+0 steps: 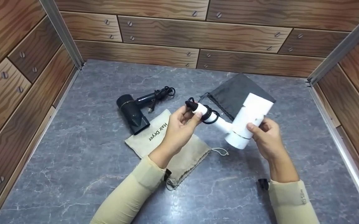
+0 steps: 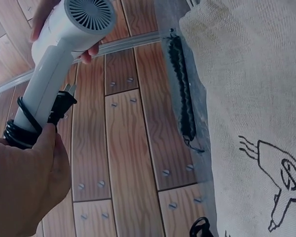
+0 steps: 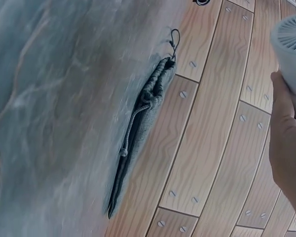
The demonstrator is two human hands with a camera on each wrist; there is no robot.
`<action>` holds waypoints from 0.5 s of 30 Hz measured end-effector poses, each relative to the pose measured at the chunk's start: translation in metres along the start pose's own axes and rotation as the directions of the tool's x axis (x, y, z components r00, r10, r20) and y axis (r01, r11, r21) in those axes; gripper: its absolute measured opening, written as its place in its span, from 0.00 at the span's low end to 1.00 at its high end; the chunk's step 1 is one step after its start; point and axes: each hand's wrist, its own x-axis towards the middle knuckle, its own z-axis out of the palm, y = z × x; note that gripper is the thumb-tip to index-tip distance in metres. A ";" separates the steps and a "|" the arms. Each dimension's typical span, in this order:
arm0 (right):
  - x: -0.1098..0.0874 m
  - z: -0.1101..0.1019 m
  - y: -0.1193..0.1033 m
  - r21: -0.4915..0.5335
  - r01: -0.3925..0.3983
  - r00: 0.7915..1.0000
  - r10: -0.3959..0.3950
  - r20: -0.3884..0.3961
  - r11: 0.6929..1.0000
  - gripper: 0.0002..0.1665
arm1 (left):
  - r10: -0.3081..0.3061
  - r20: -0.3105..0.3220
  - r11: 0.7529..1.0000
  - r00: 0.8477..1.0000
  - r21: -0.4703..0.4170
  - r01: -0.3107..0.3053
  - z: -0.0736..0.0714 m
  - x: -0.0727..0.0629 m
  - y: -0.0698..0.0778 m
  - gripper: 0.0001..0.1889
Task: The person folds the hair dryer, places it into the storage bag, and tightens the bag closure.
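Observation:
A white hair dryer (image 1: 248, 121) is held above the table between both hands. My left hand (image 1: 179, 127) grips the end of its handle, where a black cord is wound round it; the cord's plug (image 2: 62, 104) sticks out beside the handle in the left wrist view. My right hand (image 1: 268, 140) holds the dryer's barrel, thumb on the near side and fingers behind, partly hidden. In the right wrist view the vented round end of the barrel shows above my right thumb. Beneath my left forearm lies a beige drawstring bag (image 1: 195, 149) printed "Hair Dryer".
A black hair dryer (image 1: 132, 115) lies at the left, its nozzle over the beige bag's corner, its cord bundled at the handle. A dark grey drawstring bag (image 1: 238, 90) lies flat behind the white dryer. Wood-patterned walls (image 1: 167, 31) enclose the grey marbled table (image 1: 83, 149).

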 end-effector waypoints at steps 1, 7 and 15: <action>0.001 0.001 0.000 0.012 0.000 1.000 0.000 0.002 1.000 0.18 | 0.001 0.003 1.000 1.000 0.000 -0.001 -0.001 0.000 0.000 0.23; 0.002 0.003 -0.002 -0.043 -0.004 1.000 0.003 -0.024 0.999 0.18 | -0.007 0.011 1.000 1.000 -0.020 0.007 -0.005 0.000 -0.005 0.24; 0.003 0.001 -0.011 -0.119 0.002 0.999 -0.007 -0.040 0.993 0.19 | -0.019 0.025 1.000 1.000 -0.024 0.020 -0.007 0.001 -0.011 0.22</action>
